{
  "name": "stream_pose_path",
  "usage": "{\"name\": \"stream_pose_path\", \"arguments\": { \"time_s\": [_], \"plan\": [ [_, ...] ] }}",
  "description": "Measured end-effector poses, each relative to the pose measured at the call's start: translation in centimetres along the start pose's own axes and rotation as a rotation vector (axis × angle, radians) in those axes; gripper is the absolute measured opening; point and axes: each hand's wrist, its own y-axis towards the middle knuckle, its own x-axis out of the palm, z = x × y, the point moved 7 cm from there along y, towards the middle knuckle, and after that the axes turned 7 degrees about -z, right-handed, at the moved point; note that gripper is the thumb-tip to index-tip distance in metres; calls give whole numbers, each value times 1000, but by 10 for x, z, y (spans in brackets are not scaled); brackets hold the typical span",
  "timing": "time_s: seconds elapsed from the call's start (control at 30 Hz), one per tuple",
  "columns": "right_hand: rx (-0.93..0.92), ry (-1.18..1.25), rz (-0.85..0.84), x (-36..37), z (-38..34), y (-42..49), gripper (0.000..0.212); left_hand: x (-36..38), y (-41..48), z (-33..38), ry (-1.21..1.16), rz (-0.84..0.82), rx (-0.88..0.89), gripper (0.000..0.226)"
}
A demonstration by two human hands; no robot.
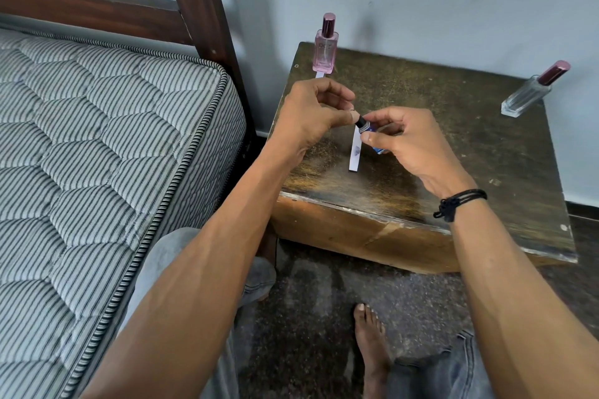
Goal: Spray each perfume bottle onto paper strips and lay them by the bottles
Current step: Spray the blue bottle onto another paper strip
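My right hand (408, 142) grips a small blue perfume bottle (372, 131) tilted to the left over the middle of the wooden side table (453, 146). My left hand (311, 113) pinches the bottle's black cap (360, 122) with thumb and finger. A white paper strip (355, 152) lies on the table just below the bottle. A pink perfume bottle (325, 47) stands upright at the table's far left corner, with another paper strip (320, 74) poking out at its base. A clear bottle with a dark red cap (531, 91) stands near the far right edge.
A striped mattress (97, 155) on a dark wooden bed frame (194, 3) fills the left side, close to the table. A blue-grey wall stands behind. My knees and a bare foot (372, 350) are on the dark floor below the table's front edge.
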Motion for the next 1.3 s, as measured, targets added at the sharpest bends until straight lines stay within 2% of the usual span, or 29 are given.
{"name": "stream_pose_path", "arguments": {
  "time_s": [0.53, 1.07, 1.3],
  "plan": [
    [-11, -49, 18, 0, -1, -2, 24, 1, -1, 1, 130, 24, 4, 24],
    [-71, -95, 117, 2, -11, -5, 25, 3, -7, 17, 269, 66, 62, 17],
    [-51, -98, 118, -4, -14, -7, 22, 11, -10, 24, 282, 23, 112, 18]
  ]
}}
